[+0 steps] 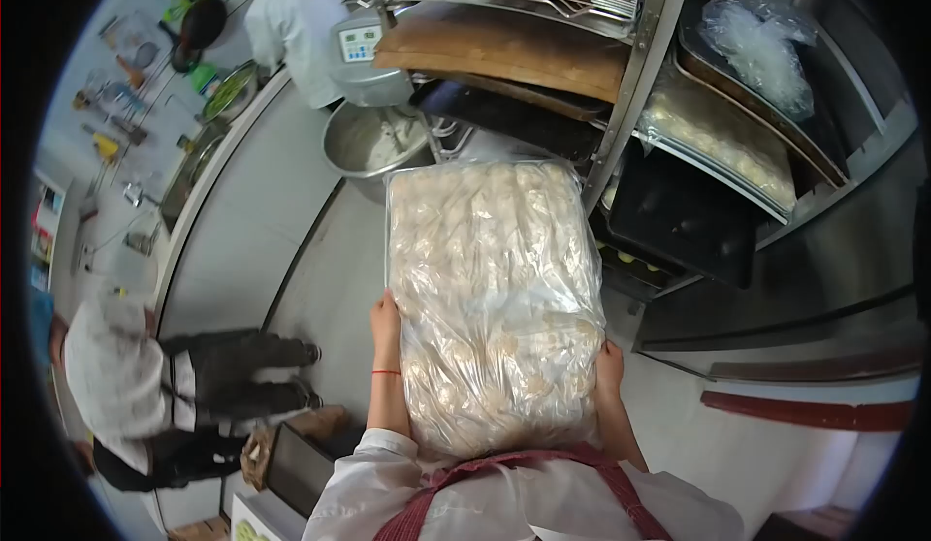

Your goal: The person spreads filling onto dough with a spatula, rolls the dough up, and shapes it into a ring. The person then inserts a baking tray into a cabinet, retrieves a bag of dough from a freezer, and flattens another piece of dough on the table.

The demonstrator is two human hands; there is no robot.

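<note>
A large tray lies level in front of my body, wrapped in clear plastic, with rows of pale round dough pieces showing through. My left hand grips its left edge, and a red string circles that wrist. On the opposite edge, my right hand is closed around the side. The undersides of the tray and most fingertips are hidden. Just beyond the tray's far edge stands a mixer bowl with pale contents.
A metal rack holds stacked trays ahead and right, with another plastic-covered tray on it. One person stands at the far counter; others are at the lower left, near a dark bin.
</note>
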